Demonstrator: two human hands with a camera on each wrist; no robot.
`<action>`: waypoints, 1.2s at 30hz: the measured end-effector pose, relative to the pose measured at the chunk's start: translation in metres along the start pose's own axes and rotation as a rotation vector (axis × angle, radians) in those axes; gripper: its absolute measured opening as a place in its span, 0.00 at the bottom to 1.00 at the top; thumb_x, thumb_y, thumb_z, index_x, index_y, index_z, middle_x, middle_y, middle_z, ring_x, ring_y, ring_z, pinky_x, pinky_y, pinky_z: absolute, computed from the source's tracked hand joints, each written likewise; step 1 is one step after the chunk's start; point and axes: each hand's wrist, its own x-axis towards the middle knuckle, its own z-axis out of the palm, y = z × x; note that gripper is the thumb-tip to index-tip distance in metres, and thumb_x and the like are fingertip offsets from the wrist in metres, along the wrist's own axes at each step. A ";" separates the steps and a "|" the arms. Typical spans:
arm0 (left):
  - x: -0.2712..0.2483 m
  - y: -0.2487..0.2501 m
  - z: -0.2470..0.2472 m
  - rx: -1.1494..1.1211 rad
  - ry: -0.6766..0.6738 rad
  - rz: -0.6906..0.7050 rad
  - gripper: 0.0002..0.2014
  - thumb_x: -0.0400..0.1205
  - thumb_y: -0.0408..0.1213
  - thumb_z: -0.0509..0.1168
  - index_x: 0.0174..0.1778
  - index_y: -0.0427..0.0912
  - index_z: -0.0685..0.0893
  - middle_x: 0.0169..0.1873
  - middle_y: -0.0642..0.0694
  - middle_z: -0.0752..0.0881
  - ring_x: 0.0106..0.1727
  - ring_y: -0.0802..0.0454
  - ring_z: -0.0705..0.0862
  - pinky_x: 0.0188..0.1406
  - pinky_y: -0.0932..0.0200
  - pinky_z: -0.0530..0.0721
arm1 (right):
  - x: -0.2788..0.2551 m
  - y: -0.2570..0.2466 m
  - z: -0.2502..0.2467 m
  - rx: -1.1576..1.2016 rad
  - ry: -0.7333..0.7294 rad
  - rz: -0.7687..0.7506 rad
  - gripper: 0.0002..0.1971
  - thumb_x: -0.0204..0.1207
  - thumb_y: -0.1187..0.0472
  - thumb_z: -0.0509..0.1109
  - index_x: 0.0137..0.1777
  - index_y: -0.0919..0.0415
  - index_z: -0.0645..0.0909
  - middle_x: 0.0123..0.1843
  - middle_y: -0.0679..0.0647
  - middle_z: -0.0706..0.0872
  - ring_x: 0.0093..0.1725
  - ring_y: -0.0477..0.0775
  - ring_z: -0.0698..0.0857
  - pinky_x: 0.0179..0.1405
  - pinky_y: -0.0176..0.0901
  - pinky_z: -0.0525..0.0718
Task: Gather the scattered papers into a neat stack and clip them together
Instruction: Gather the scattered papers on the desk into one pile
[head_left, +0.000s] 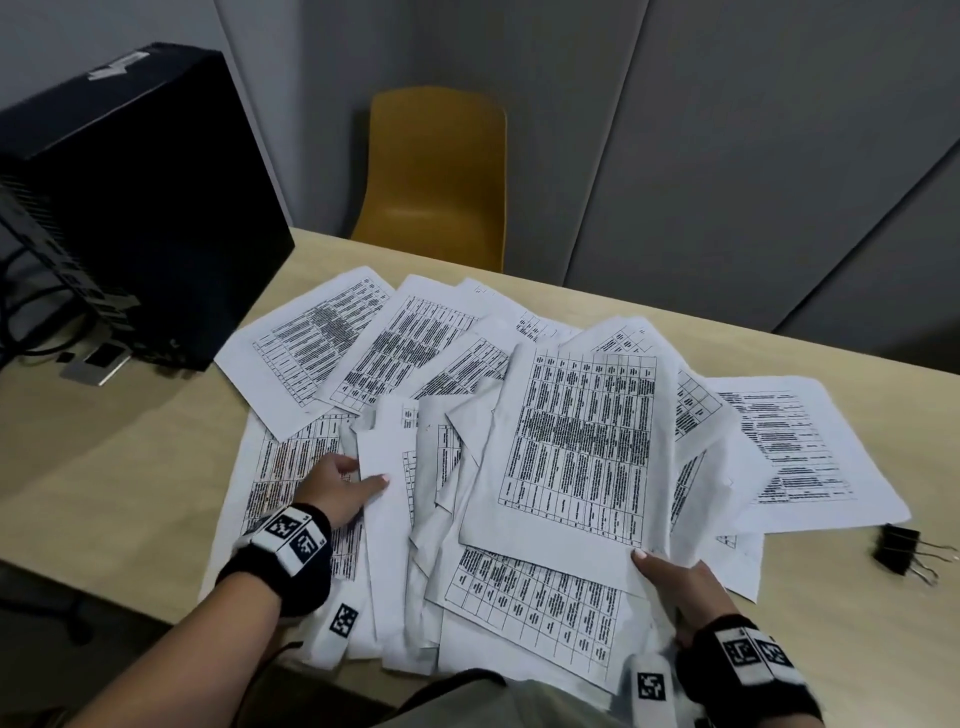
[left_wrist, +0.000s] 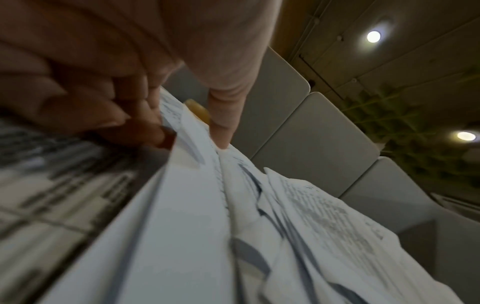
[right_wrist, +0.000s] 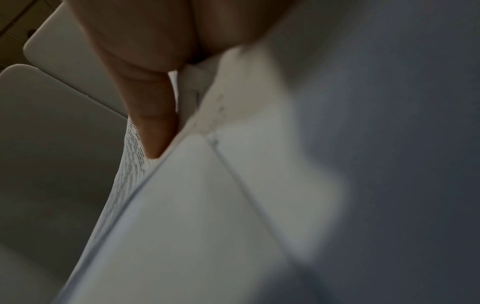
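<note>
Several printed sheets (head_left: 582, 447) lie fanned and overlapping across the beige table (head_left: 130, 467). My left hand (head_left: 363, 478) pinches the left edge of a raised bundle, thumb on top of a blank sheet and fingers underneath. In the left wrist view the thumb (left_wrist: 223, 123) presses on the papers (left_wrist: 197, 216) while the fingers (left_wrist: 145, 127) curl below. My right hand (head_left: 654, 564) grips the bundle's lower right corner, thumb on top. In the right wrist view the thumb (right_wrist: 155, 127) lies on the paper (right_wrist: 207, 205). Black binder clips (head_left: 896, 548) lie on the table to the right of the papers.
A black computer tower (head_left: 130, 208) with cables stands at the table's back left, close to the farthest sheets. A yellow chair (head_left: 436, 176) sits behind the table against grey wall panels. Some sheets overhang the table's near edge.
</note>
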 end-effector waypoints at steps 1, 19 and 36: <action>-0.004 0.003 0.003 -0.004 -0.038 0.030 0.24 0.72 0.44 0.75 0.60 0.36 0.81 0.57 0.41 0.85 0.55 0.43 0.83 0.54 0.57 0.78 | 0.002 0.001 -0.001 -0.014 0.005 0.014 0.14 0.65 0.62 0.78 0.42 0.75 0.84 0.27 0.69 0.82 0.22 0.62 0.81 0.26 0.47 0.81; -0.034 -0.002 0.036 -0.576 -0.250 -0.166 0.15 0.79 0.26 0.65 0.61 0.26 0.80 0.54 0.31 0.85 0.55 0.37 0.84 0.66 0.39 0.77 | 0.013 0.018 -0.011 0.391 -0.218 0.070 0.09 0.75 0.63 0.66 0.52 0.67 0.82 0.36 0.66 0.90 0.30 0.65 0.89 0.35 0.59 0.89; -0.037 0.007 0.029 -0.455 -0.036 -0.029 0.19 0.73 0.24 0.68 0.60 0.34 0.80 0.52 0.35 0.87 0.52 0.37 0.86 0.56 0.46 0.82 | 0.010 0.015 -0.007 0.412 -0.232 0.053 0.20 0.60 0.62 0.77 0.50 0.72 0.83 0.31 0.67 0.89 0.25 0.65 0.88 0.30 0.57 0.89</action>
